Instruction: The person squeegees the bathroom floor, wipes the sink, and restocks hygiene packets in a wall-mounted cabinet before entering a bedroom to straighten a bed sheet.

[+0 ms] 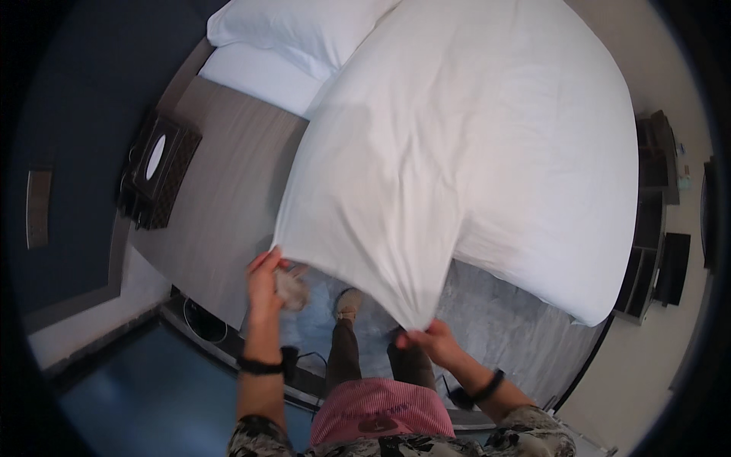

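A white duvet (514, 125) lies spread over the bed, and its near edge is lifted towards me. My left hand (264, 280) pinches one corner of that edge. A pale crumpled thing, perhaps a cloth (293, 290), shows beside the left palm; I cannot tell whether it is held. Further right and closer to my body, my right hand (432, 343) grips another part of the edge. Creases run from the right hand up through the fabric, which is stretched between both hands. Part of the duvet hangs down the bed's side to the right.
White pillows (280, 34) rest at the bed's upper left. A tissue box (163, 165) stands on a wood-grain surface (228, 165) at left. Beneath me is grey flooring (485, 308). Dark shelving (645, 257) lines the right wall, and a cable (200, 325) loops low at left.
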A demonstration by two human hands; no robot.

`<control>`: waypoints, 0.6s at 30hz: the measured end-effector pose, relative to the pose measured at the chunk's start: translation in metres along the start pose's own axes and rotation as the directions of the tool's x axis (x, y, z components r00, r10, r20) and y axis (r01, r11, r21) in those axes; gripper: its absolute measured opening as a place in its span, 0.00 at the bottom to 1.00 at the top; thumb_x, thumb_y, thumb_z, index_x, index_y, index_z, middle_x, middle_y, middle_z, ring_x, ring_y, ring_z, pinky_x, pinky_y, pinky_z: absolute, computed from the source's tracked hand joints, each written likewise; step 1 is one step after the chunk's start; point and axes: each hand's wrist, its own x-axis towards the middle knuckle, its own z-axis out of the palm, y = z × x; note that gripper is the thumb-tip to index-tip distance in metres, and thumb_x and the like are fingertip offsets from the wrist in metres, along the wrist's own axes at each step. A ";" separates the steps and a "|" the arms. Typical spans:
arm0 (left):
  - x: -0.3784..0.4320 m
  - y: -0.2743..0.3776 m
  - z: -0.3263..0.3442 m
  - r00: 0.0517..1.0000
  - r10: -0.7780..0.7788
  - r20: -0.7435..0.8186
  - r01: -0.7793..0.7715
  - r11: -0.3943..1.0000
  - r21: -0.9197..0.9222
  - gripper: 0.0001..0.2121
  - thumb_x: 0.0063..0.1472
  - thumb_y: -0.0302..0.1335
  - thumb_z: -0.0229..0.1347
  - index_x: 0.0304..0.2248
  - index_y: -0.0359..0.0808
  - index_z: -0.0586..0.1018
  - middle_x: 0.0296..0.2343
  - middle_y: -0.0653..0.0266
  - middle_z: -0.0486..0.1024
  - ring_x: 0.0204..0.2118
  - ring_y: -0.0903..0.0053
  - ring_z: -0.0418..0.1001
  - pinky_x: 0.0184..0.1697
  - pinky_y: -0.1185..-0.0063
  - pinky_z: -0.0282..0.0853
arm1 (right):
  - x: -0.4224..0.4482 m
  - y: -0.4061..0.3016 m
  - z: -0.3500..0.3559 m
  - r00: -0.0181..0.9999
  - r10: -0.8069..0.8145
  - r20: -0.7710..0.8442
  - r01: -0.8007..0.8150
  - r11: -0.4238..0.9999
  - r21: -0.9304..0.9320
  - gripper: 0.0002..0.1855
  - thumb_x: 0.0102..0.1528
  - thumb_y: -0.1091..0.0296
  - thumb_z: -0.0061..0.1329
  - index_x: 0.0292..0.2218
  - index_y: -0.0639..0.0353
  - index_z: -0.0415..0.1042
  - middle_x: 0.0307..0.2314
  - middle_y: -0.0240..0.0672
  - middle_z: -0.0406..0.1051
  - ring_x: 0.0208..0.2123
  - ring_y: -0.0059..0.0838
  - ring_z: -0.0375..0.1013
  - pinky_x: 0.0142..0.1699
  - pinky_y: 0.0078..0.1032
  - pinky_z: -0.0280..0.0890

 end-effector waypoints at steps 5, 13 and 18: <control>0.037 -0.015 -0.018 0.967 -0.246 -0.069 0.246 0.969 0.000 0.07 0.54 0.21 0.54 0.32 0.25 0.75 0.30 0.53 0.73 0.29 0.65 0.72 0.32 0.69 0.72 | 0.059 0.087 -0.029 0.950 0.137 -0.282 -0.145 0.989 -0.007 0.10 0.55 0.70 0.47 0.37 0.68 0.70 0.26 0.38 0.73 0.27 0.28 0.73 0.32 0.24 0.69; 0.031 -0.018 0.001 0.949 -0.284 0.138 0.303 0.942 -0.143 0.18 0.57 0.35 0.50 0.42 0.30 0.72 0.40 0.55 0.72 0.41 0.61 0.70 0.44 0.66 0.67 | 0.128 0.090 -0.026 0.945 0.095 -0.312 -0.162 0.968 -0.194 0.11 0.52 0.70 0.51 0.36 0.67 0.73 0.28 0.36 0.74 0.28 0.24 0.73 0.33 0.21 0.69; 0.051 -0.037 -0.031 0.939 -0.294 0.179 0.316 0.942 -0.110 0.16 0.57 0.35 0.50 0.41 0.33 0.74 0.38 0.54 0.73 0.39 0.60 0.70 0.43 0.67 0.67 | 0.135 0.122 -0.033 0.964 0.006 -0.267 -0.086 0.954 -0.288 0.14 0.51 0.64 0.52 0.38 0.62 0.74 0.26 0.34 0.75 0.26 0.24 0.73 0.34 0.22 0.67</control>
